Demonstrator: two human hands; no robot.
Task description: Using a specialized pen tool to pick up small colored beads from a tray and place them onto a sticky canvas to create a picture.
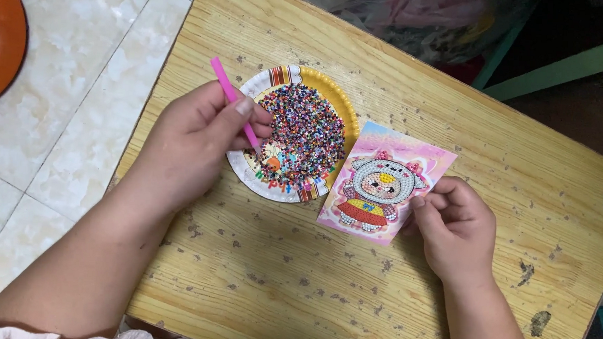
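My left hand [195,142] grips a thin pink pen [232,97] like a pencil, its tip down among the beads at the near left of a paper plate [331,90]. Several small multicoloured beads [306,129] fill the plate's middle. To the right lies a pink picture card [388,182] showing a cartoon figure partly covered in beads. My right hand [456,228] pinches the card's right edge with thumb and fingers, holding it flat on the wooden table [278,262].
The small worn wooden table stands on a pale tiled floor [84,82]. An orange round object [2,35] sits at the far left on the floor. Green bars [559,68] and a plastic-wrapped bundle [413,20] lie beyond the table's far edge.
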